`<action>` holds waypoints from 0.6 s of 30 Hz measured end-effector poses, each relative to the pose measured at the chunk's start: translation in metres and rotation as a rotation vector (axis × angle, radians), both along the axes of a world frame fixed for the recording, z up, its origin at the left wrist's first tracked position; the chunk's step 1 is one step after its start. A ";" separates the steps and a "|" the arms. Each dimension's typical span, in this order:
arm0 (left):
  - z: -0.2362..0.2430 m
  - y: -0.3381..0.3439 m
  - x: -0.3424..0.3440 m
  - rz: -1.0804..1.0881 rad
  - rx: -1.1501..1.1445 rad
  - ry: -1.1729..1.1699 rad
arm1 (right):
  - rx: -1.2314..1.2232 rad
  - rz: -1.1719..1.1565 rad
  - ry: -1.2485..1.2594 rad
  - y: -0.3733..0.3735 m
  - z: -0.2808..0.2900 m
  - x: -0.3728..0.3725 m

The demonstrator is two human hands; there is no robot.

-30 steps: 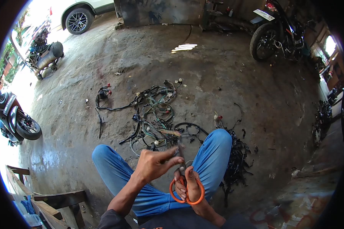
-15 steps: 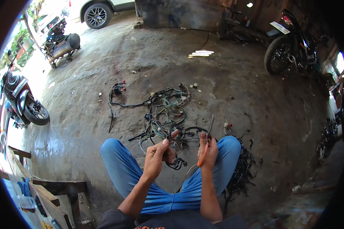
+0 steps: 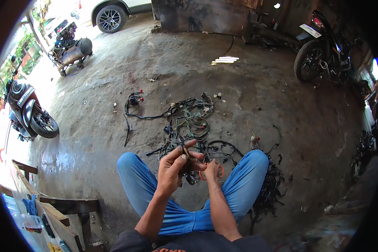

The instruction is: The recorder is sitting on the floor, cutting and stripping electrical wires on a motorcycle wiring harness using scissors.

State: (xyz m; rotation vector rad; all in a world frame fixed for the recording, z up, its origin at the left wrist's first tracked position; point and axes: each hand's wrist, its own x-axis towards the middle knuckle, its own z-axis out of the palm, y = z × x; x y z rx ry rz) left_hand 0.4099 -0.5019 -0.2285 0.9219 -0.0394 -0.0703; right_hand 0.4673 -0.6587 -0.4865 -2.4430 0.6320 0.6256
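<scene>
My left hand (image 3: 170, 169) pinches a dark bundle of wires (image 3: 185, 152) between thumb and fingers, the other fingers stretched to the right. Close beside it, my right hand (image 3: 212, 170) grips scissors (image 3: 222, 171) by their orange loop handles. Their blades are hidden around the left fingers, so whether they touch the wires cannot be seen. On the concrete floor beyond my hands lies a tangled wiring harness (image 3: 192, 122) of black, green and pale wires with small connectors. One black-wrapped branch (image 3: 149, 116) of it runs off to the left.
Black strips of scrap (image 3: 268, 189) lie in a heap outside my right knee. Wooden framing (image 3: 67, 206) stands at lower left. Farther out are a scooter (image 3: 31, 111), a wheeled air compressor (image 3: 73, 52), a white car (image 3: 132, 7) and a motorcycle (image 3: 317, 59).
My right hand has moved left and inward with the scissors, from above my right knee to beside my left hand. My left hand's fingers have spread more around the wires.
</scene>
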 end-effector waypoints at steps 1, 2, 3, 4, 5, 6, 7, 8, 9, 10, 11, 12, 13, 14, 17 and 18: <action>-0.001 0.002 0.001 0.004 -0.001 0.000 | -0.001 0.004 0.000 0.004 0.007 -0.001; -0.002 0.003 0.001 0.042 -0.025 0.012 | -0.035 0.030 -0.063 0.007 0.013 -0.002; -0.004 0.004 0.002 0.079 -0.049 0.023 | -0.070 0.055 -0.127 0.009 0.020 -0.004; -0.009 0.007 0.003 0.089 -0.083 0.028 | -0.073 0.061 -0.129 0.008 0.031 -0.004; -0.013 0.009 0.004 0.099 -0.085 0.026 | 0.218 0.007 -0.427 0.007 0.048 -0.005; -0.016 0.010 0.004 0.122 -0.092 0.004 | 0.514 -0.049 -0.718 0.007 0.065 -0.008; -0.020 0.011 0.005 0.145 -0.102 -0.016 | 0.513 -0.040 -0.715 0.008 0.099 -0.013; -0.026 0.011 0.005 0.153 -0.107 -0.006 | 0.767 -0.049 -0.730 0.013 0.143 -0.024; -0.029 0.009 0.006 0.175 -0.123 -0.004 | 1.019 -0.066 -0.742 0.016 0.174 -0.037; -0.029 0.006 0.008 0.194 -0.138 -0.011 | 1.014 -0.067 -0.743 0.019 0.191 -0.046; -0.030 0.004 0.009 0.188 -0.142 -0.009 | 0.996 0.063 -0.758 0.023 0.202 -0.054; -0.030 0.001 0.009 0.203 -0.132 0.009 | 0.977 0.192 -0.770 0.027 0.206 -0.060; -0.030 -0.001 0.011 0.214 -0.121 0.025 | 0.971 0.187 -0.775 0.033 0.204 -0.064; -0.033 -0.002 0.013 0.209 -0.121 0.025 | 0.982 0.158 -0.753 0.040 0.201 -0.070; -0.045 -0.003 0.018 0.266 0.153 -0.117 | 0.944 0.058 -0.692 0.040 0.203 -0.073; -0.046 -0.001 0.019 0.298 0.252 -0.110 | 0.894 -0.009 -0.653 0.039 0.205 -0.073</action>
